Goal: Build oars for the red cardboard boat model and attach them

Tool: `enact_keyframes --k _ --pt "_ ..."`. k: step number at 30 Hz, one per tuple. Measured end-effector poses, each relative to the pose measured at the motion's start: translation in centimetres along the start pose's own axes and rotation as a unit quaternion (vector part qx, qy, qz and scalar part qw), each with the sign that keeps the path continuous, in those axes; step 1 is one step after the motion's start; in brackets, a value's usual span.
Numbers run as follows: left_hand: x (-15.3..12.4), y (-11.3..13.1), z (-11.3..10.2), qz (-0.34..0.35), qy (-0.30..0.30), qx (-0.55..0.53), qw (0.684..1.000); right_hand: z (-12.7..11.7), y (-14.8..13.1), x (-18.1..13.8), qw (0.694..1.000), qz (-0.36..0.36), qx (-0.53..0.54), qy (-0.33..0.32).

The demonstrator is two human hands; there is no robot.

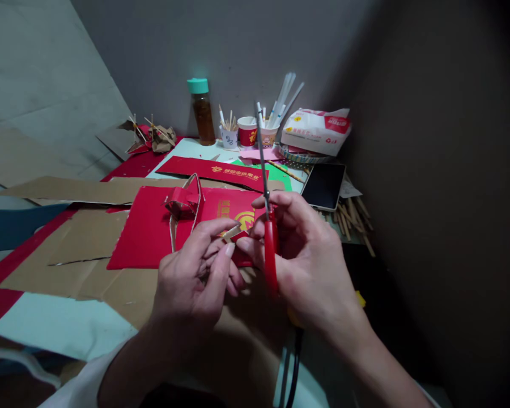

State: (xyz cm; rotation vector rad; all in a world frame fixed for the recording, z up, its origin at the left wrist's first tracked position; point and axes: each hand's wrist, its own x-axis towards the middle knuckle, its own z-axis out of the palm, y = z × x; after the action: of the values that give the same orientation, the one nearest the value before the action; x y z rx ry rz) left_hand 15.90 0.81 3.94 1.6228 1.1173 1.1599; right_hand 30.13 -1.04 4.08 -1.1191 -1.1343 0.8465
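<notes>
Currently my left hand (191,272) has its grip closed, thumb and forefinger pinched on the small red card piece (241,256), which is held just above the surface (59,326) at centre. My right hand (310,266) is closed around the handle of the red scissors (271,246), and its fingertips also touch the piece. The blades point up and away, apparently to leave the fingertips free for fine handling. Beneath lies the red card sheet (144,232). A phone (324,185), cups (247,131) and a bottle (203,113) stand beyond, well apart.

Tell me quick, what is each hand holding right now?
Left hand: closed, pinching a small cardboard scrap.
Right hand: closed on the red scissors, blades pointing up.
</notes>
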Motion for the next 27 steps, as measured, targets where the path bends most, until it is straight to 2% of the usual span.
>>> enact_keyframes --k 4,8,16,22,27 --pt "0.1 -0.5 -0.4 0.003 -0.038 0.006 0.999 0.1 -0.3 0.1 1.0 0.007 -0.005 0.016" --pt "0.1 -1.1 -0.5 0.045 -0.066 -0.017 0.997 0.1 -0.3 0.1 0.999 0.018 0.016 0.03" --pt "-0.3 -0.8 0.0 0.016 -0.011 0.0 1.0 0.3 0.0 -0.1 1.0 -0.014 -0.004 0.02" --pt "0.1 -1.2 -0.6 0.07 -0.026 0.046 0.996 -0.2 0.2 -0.3 0.998 -0.039 -0.04 -0.015" --pt "0.2 -1.5 -0.8 0.101 -0.011 0.071 0.992 -0.3 0.4 -0.3 0.995 -0.079 -0.061 -0.029"
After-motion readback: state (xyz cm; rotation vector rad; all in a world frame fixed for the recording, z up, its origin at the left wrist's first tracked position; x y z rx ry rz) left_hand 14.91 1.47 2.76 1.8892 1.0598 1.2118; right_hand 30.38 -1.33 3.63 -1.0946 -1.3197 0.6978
